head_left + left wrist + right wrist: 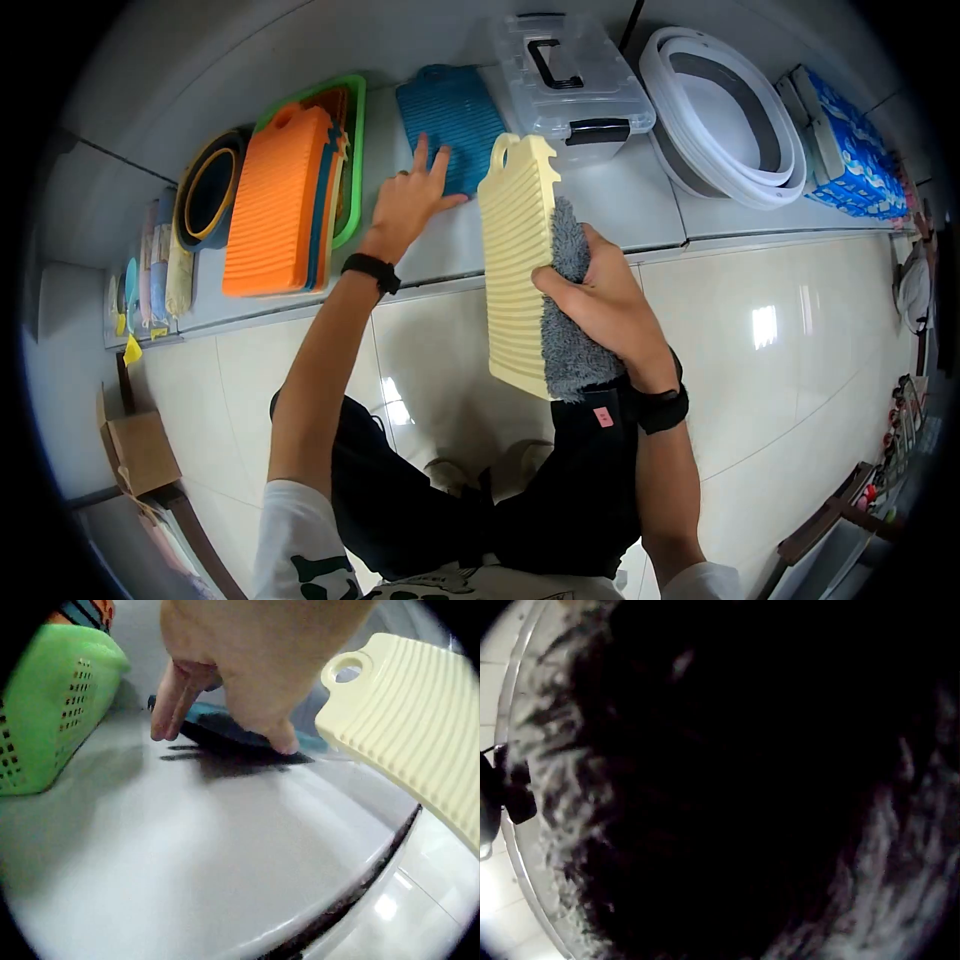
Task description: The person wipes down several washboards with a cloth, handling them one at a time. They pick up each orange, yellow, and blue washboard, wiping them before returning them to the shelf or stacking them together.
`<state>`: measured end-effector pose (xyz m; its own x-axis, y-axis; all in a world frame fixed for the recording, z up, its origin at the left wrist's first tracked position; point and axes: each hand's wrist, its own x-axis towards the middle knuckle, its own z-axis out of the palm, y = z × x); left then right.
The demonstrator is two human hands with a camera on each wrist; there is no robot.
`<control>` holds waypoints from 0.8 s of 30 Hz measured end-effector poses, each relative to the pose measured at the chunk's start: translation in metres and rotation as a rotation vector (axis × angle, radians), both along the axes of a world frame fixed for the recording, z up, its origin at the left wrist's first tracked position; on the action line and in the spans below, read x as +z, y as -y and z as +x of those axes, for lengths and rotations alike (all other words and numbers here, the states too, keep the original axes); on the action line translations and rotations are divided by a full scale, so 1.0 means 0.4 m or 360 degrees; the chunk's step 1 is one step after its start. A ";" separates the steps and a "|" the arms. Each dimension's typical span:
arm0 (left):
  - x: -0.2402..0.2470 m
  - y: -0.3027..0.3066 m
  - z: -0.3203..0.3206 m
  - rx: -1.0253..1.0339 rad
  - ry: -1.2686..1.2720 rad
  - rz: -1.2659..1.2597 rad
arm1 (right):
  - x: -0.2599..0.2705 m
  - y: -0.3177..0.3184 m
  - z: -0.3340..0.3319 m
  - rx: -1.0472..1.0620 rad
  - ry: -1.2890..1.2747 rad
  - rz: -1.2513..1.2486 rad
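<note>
In the head view my left hand (408, 205) reaches over a blue washboard (465, 115) on the ledge, its fingers extended and spread at the board's near left edge. The left wrist view has fingertips and thumb right at the edge of this washboard (214, 720), with a dark shadow under it. My right hand (610, 300) grips a cream washboard (515, 270) together with a grey fluffy cloth (570, 340) behind it, thumb over the board's side edge. The cloth (562, 780) and darkness fill most of the right wrist view.
Left of the blue board, a green basket (350, 215) holds an orange washboard (275, 200) and other boards. Further left are dark round basins (185, 205). On the right stand a clear lidded box (570, 85), white-and-grey basins (670, 150) and blue packs (850, 150). The ledge drops to a tiled floor.
</note>
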<state>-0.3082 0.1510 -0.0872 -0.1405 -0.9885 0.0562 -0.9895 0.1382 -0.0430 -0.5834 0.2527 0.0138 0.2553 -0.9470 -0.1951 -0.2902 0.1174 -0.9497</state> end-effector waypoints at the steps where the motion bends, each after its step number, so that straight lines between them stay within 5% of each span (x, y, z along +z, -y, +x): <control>1: 0.009 -0.003 0.008 -0.0061 0.0105 -0.0109 | -0.010 0.003 -0.002 0.0008 0.0019 0.0007; 3: 0.033 -0.020 0.001 -0.0126 0.0214 -0.0196 | -0.011 -0.005 -0.007 0.0013 0.0043 0.0036; 7: 0.088 -0.013 0.008 -0.0063 -0.0464 -0.0523 | 0.003 -0.003 -0.018 0.0048 0.0417 0.0196; 9: 0.102 0.019 0.021 -0.0277 -0.0952 -0.0756 | 0.008 -0.001 -0.029 0.0066 0.0549 0.0331; 12: 0.157 0.026 0.019 -0.0292 -0.1314 -0.0572 | 0.036 -0.007 -0.042 0.0083 0.0530 0.0529; 15: 0.220 0.001 0.019 -0.0319 -0.0813 -0.0587 | 0.035 -0.010 -0.044 0.0197 0.0521 0.0679; 19: 0.271 -0.051 0.020 -0.0235 -0.0664 -0.0569 | 0.014 0.003 -0.016 0.0380 0.0205 0.0602; 24: 0.362 -0.203 -0.008 -0.0137 -0.1263 -0.1111 | -0.032 0.034 0.017 0.0493 0.0138 0.0618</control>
<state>-0.3113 0.2323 0.0575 0.1178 -0.6901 0.7140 -0.7570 0.4029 0.5144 -0.5767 0.2392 0.0008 0.5435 -0.6860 -0.4838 -0.2895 0.3878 -0.8751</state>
